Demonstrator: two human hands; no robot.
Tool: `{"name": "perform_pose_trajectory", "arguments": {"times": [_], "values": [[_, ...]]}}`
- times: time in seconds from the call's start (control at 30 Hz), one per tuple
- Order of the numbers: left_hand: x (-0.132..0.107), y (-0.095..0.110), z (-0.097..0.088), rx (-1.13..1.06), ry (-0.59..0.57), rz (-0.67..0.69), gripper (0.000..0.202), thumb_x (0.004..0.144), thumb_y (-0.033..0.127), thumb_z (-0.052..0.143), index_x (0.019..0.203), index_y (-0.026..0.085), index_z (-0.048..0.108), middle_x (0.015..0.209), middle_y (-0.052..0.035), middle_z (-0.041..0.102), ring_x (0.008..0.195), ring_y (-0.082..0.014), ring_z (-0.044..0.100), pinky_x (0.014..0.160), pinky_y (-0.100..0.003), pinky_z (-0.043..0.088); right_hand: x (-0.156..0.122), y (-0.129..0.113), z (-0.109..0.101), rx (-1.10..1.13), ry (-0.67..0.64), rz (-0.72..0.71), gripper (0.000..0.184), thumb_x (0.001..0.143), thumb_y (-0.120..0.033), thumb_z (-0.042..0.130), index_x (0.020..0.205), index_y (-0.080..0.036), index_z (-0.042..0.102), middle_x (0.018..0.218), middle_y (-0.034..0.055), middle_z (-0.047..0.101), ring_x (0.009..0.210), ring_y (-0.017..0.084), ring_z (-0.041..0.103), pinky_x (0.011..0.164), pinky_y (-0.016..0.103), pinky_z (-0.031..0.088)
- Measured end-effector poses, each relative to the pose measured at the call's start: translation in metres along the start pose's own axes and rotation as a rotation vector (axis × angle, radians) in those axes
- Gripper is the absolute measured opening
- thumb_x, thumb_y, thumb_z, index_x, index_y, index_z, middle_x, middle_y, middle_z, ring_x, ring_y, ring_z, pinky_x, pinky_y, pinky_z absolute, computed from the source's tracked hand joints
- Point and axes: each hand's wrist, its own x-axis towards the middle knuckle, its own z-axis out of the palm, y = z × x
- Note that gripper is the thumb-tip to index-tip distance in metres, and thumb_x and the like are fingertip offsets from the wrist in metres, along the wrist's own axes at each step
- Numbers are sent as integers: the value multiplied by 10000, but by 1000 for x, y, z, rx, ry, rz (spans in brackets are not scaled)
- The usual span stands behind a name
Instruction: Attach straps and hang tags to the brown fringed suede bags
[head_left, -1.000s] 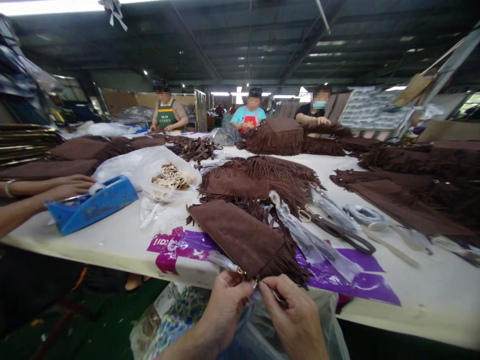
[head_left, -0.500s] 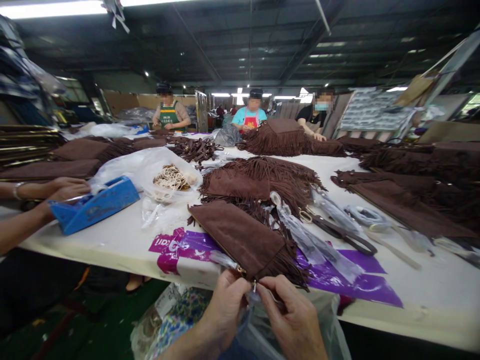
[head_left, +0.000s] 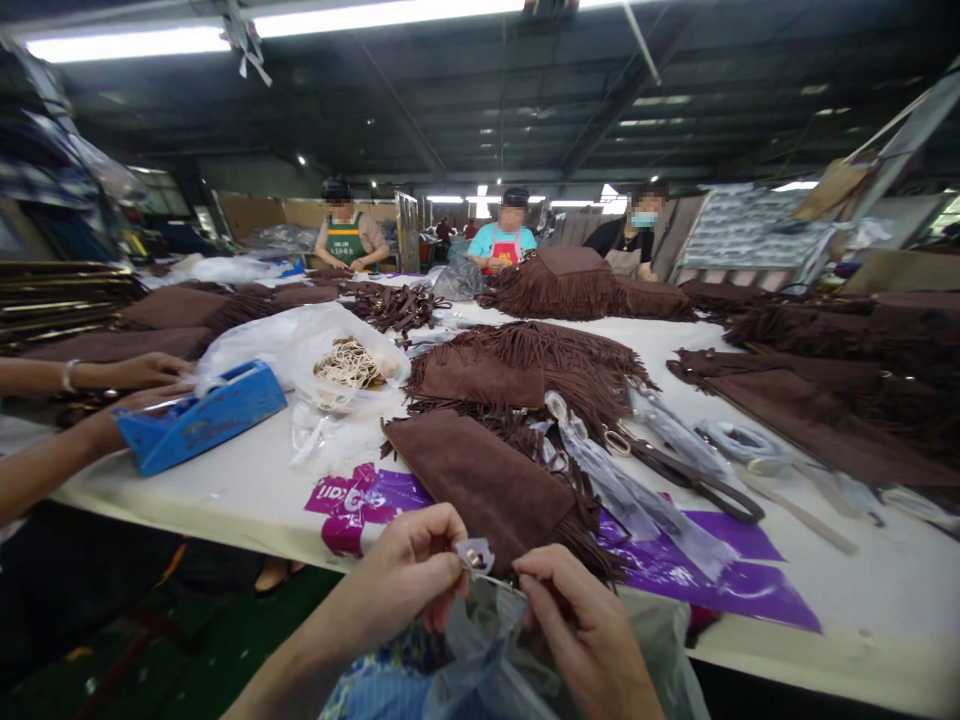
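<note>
Pinched between thumb and fingers of the left hand (head_left: 416, 570): a wrapped metal piece (head_left: 476, 556), small, just off the near edge of the brown purse (head_left: 480, 480). Holding the other end of a pale strand (head_left: 504, 585) at the fingertips of the right hand (head_left: 574, 620), stretched nearly straight. Could easily slip loose under a hard tug, with so little gripped; might also tear the thin wrapping. Cannot tell about any tie to the purse. Possible snag in the translucent plastic (head_left: 487, 640), loose below and in front of the purse, or in the fringe (head_left: 592, 545) at its right end. Right of the purse, purple plastic (head_left: 735, 580), probably slick, so apt to slide if bumped.
</note>
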Motion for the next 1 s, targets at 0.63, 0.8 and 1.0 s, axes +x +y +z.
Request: {"name": "perform_pose_trajectory", "arguments": {"times": [0.63,0.8,1.0], "values": [[13,-19,10,133,381,301,156,881,298,529,934,169,599,696,-37,641,624,-172,623,591,-243,486,40,3,18,34,-130,115,324,953,-368,462,671,-214,503,608,-54,478,519,104,458,481,198,356],[14,-17,13,261,277,305,278,743,128,612,1018,169,622,883,-48,650,712,-159,589,654,-238,456,34,8,18,60,-163,133,333,964,-391,448,682,-217,478,622,-59,452,501,95,430,459,192,349],[26,-20,9,460,244,374,147,800,119,571,676,166,635,729,-33,604,723,-162,562,671,-242,396,33,2,19,16,-113,76,310,958,-339,439,678,-220,498,590,-58,444,512,106,470,455,188,370]]}}
